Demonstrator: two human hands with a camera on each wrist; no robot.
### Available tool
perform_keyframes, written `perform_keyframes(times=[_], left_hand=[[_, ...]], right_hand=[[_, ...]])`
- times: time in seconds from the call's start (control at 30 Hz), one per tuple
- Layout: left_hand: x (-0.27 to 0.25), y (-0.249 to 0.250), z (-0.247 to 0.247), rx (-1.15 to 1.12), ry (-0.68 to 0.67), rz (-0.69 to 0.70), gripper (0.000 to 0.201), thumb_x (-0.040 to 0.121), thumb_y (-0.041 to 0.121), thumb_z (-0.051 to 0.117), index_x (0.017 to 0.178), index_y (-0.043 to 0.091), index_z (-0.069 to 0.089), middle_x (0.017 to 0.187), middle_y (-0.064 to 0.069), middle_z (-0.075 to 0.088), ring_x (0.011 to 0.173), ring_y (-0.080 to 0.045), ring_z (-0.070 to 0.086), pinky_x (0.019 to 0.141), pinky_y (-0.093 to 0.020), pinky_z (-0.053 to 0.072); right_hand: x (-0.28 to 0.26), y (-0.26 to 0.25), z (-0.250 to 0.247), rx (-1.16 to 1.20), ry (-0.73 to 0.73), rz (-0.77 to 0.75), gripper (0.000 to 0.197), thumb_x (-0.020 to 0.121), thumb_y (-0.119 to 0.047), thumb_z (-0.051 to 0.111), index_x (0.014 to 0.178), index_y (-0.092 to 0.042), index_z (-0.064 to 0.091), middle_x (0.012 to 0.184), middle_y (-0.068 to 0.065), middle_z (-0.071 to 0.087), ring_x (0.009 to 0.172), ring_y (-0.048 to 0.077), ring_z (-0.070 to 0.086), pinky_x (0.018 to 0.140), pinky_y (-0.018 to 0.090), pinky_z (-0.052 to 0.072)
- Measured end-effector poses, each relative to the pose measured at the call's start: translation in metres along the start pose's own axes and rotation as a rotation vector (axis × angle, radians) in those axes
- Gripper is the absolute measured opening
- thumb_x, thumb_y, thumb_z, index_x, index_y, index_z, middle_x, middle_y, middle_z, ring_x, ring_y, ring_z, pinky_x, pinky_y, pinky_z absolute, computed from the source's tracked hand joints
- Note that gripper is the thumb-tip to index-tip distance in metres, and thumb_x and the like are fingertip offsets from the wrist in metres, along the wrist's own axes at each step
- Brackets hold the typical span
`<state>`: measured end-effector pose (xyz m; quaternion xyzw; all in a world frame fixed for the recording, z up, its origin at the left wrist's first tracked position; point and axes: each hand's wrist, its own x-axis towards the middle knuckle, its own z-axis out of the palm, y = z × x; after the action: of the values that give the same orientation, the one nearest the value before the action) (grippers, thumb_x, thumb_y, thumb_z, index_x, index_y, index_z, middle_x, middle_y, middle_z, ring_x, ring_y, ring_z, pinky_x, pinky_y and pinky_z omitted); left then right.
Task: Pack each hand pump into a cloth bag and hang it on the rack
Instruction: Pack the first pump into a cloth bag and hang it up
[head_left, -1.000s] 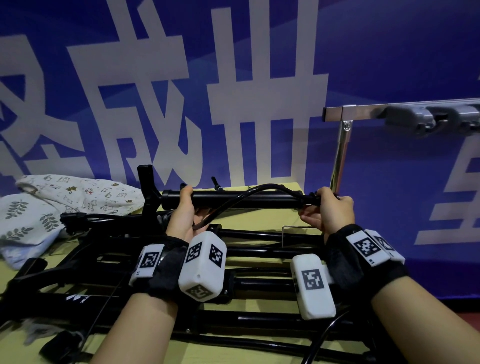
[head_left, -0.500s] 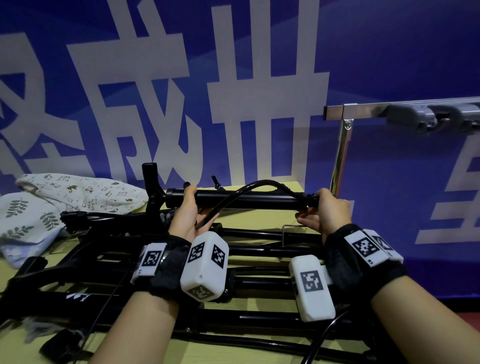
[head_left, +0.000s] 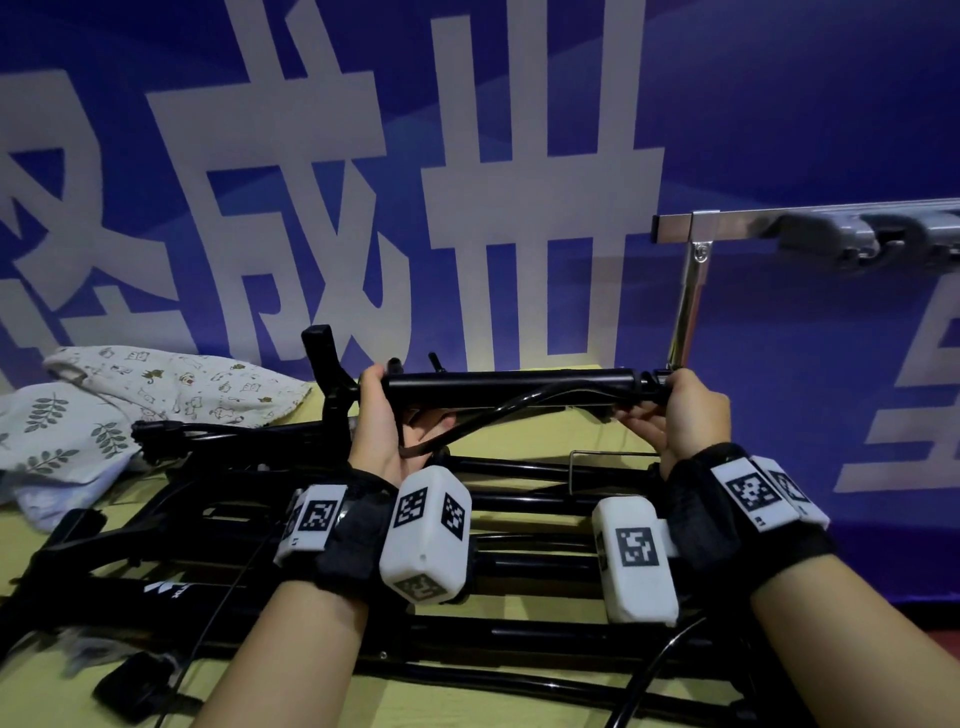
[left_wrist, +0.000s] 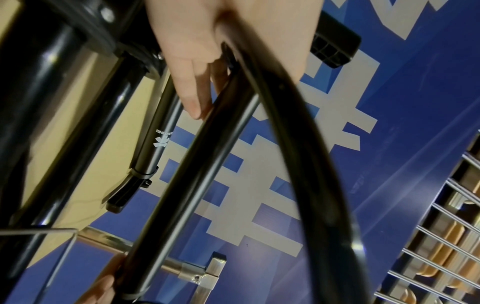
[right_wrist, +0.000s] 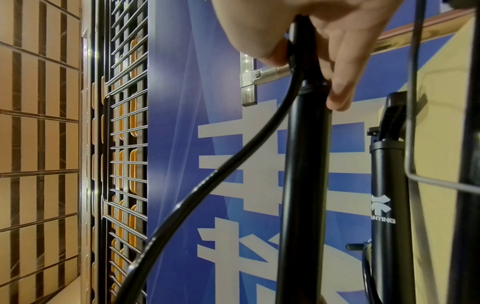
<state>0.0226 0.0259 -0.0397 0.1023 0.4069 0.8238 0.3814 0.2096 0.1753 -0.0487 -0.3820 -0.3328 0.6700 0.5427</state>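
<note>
I judge that I am at the picking-up step, one hand pump (head_left: 511, 385) lifted level above the heap of other pumps (head_left: 519, 519) on the yellow table (head_left: 545, 436), with no bag opened yet; the next move, as I see it, calls for freeing one hand to fetch a cloth bag, and for keeping the loose hose (head_left: 498, 410) tucked against the barrel so it does not snag the heap below; the cloth bags (head_left: 171, 389) lie folded at the far left of the table, well apart from the pump; the rack (head_left: 727, 226) stands at the far right, its bar above and beyond my right hand; my forearms reach forward side by side, the hands set wide apart at either end of the barrel; my left hand (head_left: 384, 415) is palm up, fingers wrapped round the barrel near the handle end; my right hand (head_left: 685, 410) is clamped round the opposite end, where the hose joins.
</note>
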Motion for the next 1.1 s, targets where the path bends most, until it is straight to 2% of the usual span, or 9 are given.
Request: perform_keyframes(times=[0.17,0.3,0.43,0.5,0.63,0.77,0.93,1.0,1.1], left_hand=[[-0.001,-0.001,0.001,-0.084,-0.032,0.047,0.036,0.092,0.043,0.049,0.102,0.008,0.054,0.104,-0.020,0.063,0.098,-0.031,0.063,0.081,-0.046,0.053],[-0.002,-0.002,0.001,-0.013,-0.058,0.060,0.023,0.094,0.032,0.049,0.096,0.010,0.054,0.096,-0.017,0.065,0.087,-0.028,0.065,0.074,-0.038,0.056],[-0.001,-0.004,0.001,0.008,-0.092,0.052,0.030,0.094,0.031,0.050,0.111,0.007,0.052,0.095,-0.017,0.067,0.073,-0.024,0.072,0.075,-0.037,0.058],[-0.001,-0.005,0.001,0.012,-0.109,0.061,0.031,0.095,0.032,0.049,0.113,0.007,0.053,0.095,-0.017,0.067,0.070,-0.022,0.072,0.069,-0.035,0.060],[0.001,-0.006,0.001,-0.035,-0.138,0.057,0.026,0.096,0.030,0.046,0.106,0.008,0.055,0.088,-0.013,0.073,0.077,-0.022,0.073,0.091,-0.044,0.051],[-0.005,-0.006,0.006,-0.025,-0.106,0.056,0.020,0.094,0.028,0.050,0.091,0.009,0.056,0.073,-0.013,0.072,0.072,-0.025,0.071,0.066,-0.037,0.058],[-0.011,-0.005,0.009,-0.018,-0.093,0.050,0.022,0.094,0.029,0.049,0.080,0.012,0.053,0.081,-0.014,0.067,0.085,-0.029,0.064,0.062,-0.035,0.057],[-0.013,-0.004,0.009,-0.035,-0.080,0.035,0.022,0.094,0.029,0.049,0.079,0.013,0.052,0.087,-0.014,0.063,0.086,-0.030,0.064,0.066,-0.038,0.057],[-0.012,-0.004,0.009,-0.082,-0.060,0.026,0.020,0.093,0.027,0.051,0.079,0.012,0.052,0.088,-0.014,0.063,0.088,-0.032,0.064,0.085,-0.051,0.052]], right_hand=[[-0.009,-0.004,0.000,0.003,-0.004,-0.084,0.032,0.090,-0.006,0.039,0.121,0.001,0.044,0.070,0.011,0.052,0.036,0.012,0.053,0.041,0.026,0.053],[-0.016,-0.007,-0.002,-0.093,0.073,-0.105,0.001,0.089,-0.016,0.045,0.088,-0.016,0.045,0.097,0.021,0.062,0.056,0.021,0.061,0.047,0.029,0.054],[-0.018,-0.003,-0.001,-0.189,0.071,-0.108,0.013,0.089,-0.022,0.048,0.077,-0.018,0.045,0.107,0.020,0.065,0.077,0.031,0.069,0.053,0.034,0.057],[-0.017,-0.002,-0.001,-0.200,0.070,-0.117,0.013,0.089,-0.022,0.048,0.076,-0.018,0.045,0.106,0.021,0.065,0.082,0.032,0.069,0.053,0.032,0.055],[-0.016,-0.002,0.001,-0.222,0.049,-0.093,0.007,0.091,-0.021,0.046,0.092,-0.014,0.044,0.110,0.019,0.063,0.080,0.031,0.068,0.059,0.035,0.056],[-0.019,-0.002,0.004,-0.224,-0.019,-0.034,0.032,0.091,-0.018,0.043,0.121,-0.015,0.033,0.117,0.016,0.055,0.071,0.028,0.066,0.058,0.033,0.055],[-0.023,-0.004,0.005,-0.240,-0.042,-0.015,0.036,0.091,-0.010,0.043,0.124,-0.013,0.027,0.106,0.011,0.051,0.069,0.022,0.062,0.054,0.033,0.050],[-0.025,-0.005,0.006,-0.251,-0.033,-0.030,0.033,0.091,-0.010,0.044,0.119,-0.017,0.027,0.109,0.011,0.047,0.070,0.019,0.056,0.054,0.034,0.049],[-0.027,-0.006,0.005,-0.322,-0.007,-0.087,0.042,0.091,-0.013,0.046,0.130,-0.020,0.031,0.124,0.011,0.040,0.074,0.015,0.044,0.059,0.033,0.046]])
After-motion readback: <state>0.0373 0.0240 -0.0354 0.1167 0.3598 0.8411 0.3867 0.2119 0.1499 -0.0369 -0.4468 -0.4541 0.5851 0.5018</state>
